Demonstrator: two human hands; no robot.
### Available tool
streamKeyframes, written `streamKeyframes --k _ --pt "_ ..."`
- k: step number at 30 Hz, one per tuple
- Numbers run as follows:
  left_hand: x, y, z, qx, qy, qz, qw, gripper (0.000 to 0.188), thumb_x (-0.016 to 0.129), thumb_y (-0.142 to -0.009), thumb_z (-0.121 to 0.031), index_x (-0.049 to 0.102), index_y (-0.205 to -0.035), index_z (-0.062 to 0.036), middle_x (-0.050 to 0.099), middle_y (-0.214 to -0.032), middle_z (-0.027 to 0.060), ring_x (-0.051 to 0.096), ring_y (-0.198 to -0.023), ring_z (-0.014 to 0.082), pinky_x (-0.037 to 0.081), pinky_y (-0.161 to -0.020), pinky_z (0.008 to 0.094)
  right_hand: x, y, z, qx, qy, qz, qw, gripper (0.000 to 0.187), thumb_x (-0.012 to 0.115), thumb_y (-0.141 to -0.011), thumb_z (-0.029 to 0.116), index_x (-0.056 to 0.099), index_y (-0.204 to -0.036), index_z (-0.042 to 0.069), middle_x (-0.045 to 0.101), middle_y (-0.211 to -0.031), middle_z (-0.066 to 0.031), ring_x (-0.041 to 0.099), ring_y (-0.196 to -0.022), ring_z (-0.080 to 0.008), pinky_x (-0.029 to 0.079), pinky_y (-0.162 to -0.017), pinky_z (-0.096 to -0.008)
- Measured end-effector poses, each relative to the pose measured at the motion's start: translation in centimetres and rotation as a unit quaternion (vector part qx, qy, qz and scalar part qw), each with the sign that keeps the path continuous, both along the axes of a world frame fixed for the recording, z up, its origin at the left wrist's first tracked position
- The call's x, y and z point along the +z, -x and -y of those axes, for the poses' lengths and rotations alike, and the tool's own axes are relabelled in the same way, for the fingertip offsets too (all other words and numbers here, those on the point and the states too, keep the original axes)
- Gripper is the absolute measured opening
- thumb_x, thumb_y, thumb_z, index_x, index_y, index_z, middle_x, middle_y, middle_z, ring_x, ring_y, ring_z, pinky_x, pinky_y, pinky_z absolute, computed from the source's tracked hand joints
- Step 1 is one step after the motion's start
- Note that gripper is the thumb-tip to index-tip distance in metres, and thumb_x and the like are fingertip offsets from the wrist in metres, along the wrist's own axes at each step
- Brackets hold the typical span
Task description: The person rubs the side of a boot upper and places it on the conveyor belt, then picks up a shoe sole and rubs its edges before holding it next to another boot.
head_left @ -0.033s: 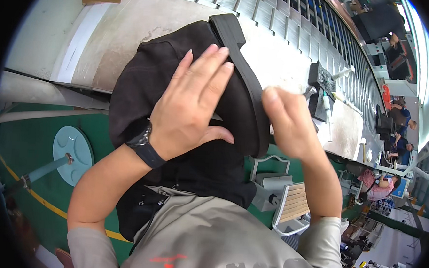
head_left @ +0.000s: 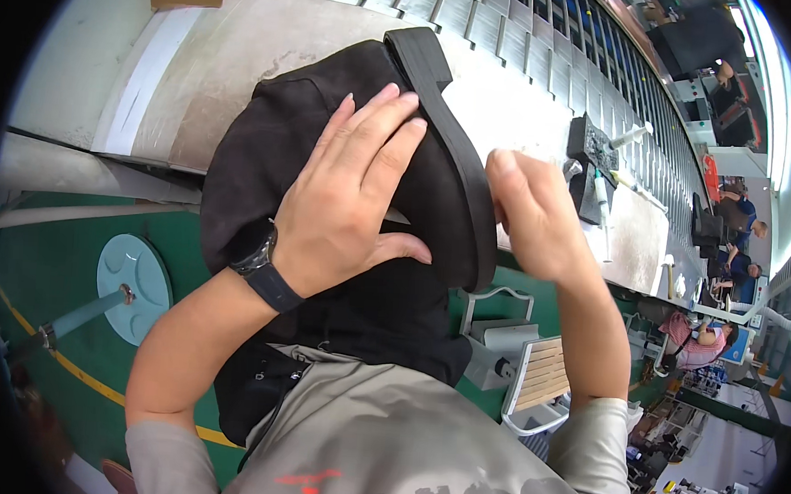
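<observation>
A dark brown suede-like boot (head_left: 286, 125) lies on its side over my lap, against the edge of the worktop. Its thick black sole (head_left: 459, 143) faces right, heel at the far end and toe nearest me. Across the boot's upper my left hand (head_left: 349, 186) lies flat, fingers stretched out and thumb apart. A dark watch is on that wrist. Just right of the sole edge, my right hand (head_left: 540, 214) is closed, with its thumb on top of curled fingers. Whatever it may hold is hidden. A narrow gap shows between this hand and the sole.
The pale worktop (head_left: 217, 68) borders a slatted metal conveyor (head_left: 479, 19). A black block holder (head_left: 590, 150) with syringe-like tubes stands right of my right hand. Below are a light blue round stool (head_left: 134, 287) and a wood-slatted seat (head_left: 541, 375). Several people sit far right.
My right hand has shifted very slightly away from me and off the sole edge. The boot and my left hand are practically unmoved.
</observation>
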State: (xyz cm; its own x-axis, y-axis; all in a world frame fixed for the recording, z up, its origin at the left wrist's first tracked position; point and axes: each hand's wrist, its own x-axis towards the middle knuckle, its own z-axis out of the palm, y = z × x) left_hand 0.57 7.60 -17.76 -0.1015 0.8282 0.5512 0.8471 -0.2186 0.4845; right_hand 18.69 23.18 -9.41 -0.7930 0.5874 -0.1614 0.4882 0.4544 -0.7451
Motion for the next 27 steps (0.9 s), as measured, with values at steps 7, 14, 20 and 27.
streamKeyframes --k 7,14,20,27 --pt "1.7 -0.1 -0.4 -0.001 0.06 -0.002 0.998 0.113 0.091 -0.057 -0.043 0.055 -0.156 -0.0036 0.053 -0.165 0.0106 0.047 -0.155 0.0335 0.033 -0.127 0.0584 -2.2 1.7 -0.7 0.013 0.115 -0.065 0.991 0.053 0.046 -0.119 0.034 0.058 -0.082 -0.002 0.051 -0.069 -0.0031 0.045 -0.072 -0.0095 0.043 -0.064 -0.0339" --pt "1.6 -0.1 -0.4 -0.014 0.086 -0.02 0.996 0.118 0.087 -0.059 -0.042 0.046 -0.162 0.0002 0.047 -0.169 0.0197 0.043 -0.158 0.0372 0.031 -0.127 0.0613 -2.4 1.4 -1.1 0.061 0.084 -0.094 0.99 0.049 0.043 -0.119 0.028 0.056 -0.081 0.0 0.052 -0.068 -0.0052 0.044 -0.063 -0.0149 0.041 -0.06 -0.0348" --pt "0.7 0.1 -0.3 -0.029 0.068 0.012 0.997 0.122 0.083 -0.066 -0.043 0.034 -0.167 0.004 0.039 -0.172 0.0278 0.039 -0.16 0.0425 0.031 -0.127 0.0656 -1.4 1.8 -1.6 0.126 0.001 -0.064 0.99 0.042 0.05 -0.114 0.02 0.056 -0.078 -0.001 0.049 -0.063 -0.0133 0.047 -0.052 -0.0298 0.04 -0.053 -0.0404" --pt "1.5 -0.3 -0.3 -0.032 0.103 -0.012 0.994 0.118 0.082 -0.067 -0.042 0.037 -0.165 0.0054 0.038 -0.172 0.0286 0.039 -0.16 0.0428 0.03 -0.127 0.066 1.1 3.1 1.3 0.115 -0.337 0.11 0.928 0.039 0.069 -0.104 0.024 0.057 -0.072 0.004 0.057 -0.056 -0.018 0.06 -0.045 -0.0374 0.047 -0.045 -0.0474"
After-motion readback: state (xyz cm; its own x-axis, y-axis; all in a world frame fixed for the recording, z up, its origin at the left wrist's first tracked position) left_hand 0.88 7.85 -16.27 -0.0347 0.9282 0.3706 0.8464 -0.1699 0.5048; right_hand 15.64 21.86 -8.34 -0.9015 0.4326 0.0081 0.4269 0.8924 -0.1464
